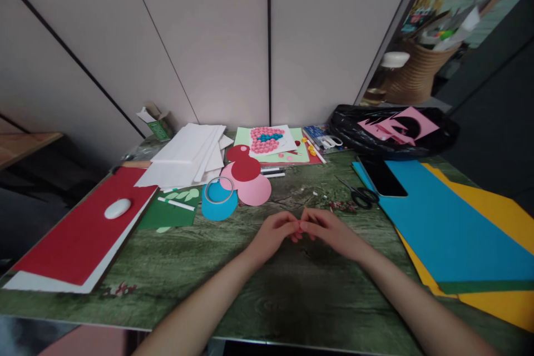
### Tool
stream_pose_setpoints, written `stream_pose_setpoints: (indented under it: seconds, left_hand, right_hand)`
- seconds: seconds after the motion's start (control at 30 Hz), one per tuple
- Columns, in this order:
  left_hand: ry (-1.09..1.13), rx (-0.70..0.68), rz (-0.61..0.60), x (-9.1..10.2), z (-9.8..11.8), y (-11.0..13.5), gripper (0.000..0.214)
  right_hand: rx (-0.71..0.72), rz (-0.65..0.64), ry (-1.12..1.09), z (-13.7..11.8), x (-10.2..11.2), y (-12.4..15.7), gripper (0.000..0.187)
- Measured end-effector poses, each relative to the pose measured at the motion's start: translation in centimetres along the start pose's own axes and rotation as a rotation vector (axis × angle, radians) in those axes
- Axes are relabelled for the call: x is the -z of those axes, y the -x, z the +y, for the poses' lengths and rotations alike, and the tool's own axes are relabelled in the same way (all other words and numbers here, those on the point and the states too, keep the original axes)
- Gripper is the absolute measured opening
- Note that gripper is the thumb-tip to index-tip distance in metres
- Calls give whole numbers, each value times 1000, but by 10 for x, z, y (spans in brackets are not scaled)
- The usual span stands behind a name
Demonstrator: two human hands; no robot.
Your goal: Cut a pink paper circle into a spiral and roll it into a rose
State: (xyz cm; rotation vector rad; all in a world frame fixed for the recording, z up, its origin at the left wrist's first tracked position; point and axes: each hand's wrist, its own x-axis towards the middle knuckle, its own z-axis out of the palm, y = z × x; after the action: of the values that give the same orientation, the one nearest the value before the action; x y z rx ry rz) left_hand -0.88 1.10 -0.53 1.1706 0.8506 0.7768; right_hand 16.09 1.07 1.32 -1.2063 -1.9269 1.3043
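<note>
Head view: two hands meet on a pink scrap, just below the middle of the frame.
The left hand (276, 235) and right hand (331, 229) close their fingers on the scrap (299, 226) from either side, probably because something so small needs steadying at both ends. The fingers cover most of it, so I cannot tell its long axis or which way it points. The forearms come in from the lower edge, over the surface (187, 283). The scissors (364, 197) lie right of centre, blades toward the upper left, near the right hand, perhaps for easy reach. The dotted picture (267, 140) lies flat at upper centre, likely kept back to leave working room.
</note>
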Motion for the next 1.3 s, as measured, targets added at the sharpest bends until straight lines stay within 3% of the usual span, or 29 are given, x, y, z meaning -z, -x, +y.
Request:
stream_pose_setpoints:
  seconds: [0.3, 0.5, 1.3]
  left_hand:
    - [55, 54, 52, 0, 1, -1, 21]
    - [179, 110, 49, 2, -5, -3, 28]
    - [4, 16, 50, -2, 1, -2, 24]
  right_hand:
    - [-22, 53, 101, -2, -3, -1, 21]
    - [-5, 5, 58, -4, -1, 1, 24]
    - [-24, 59, 167, -4, -4, 1, 22]
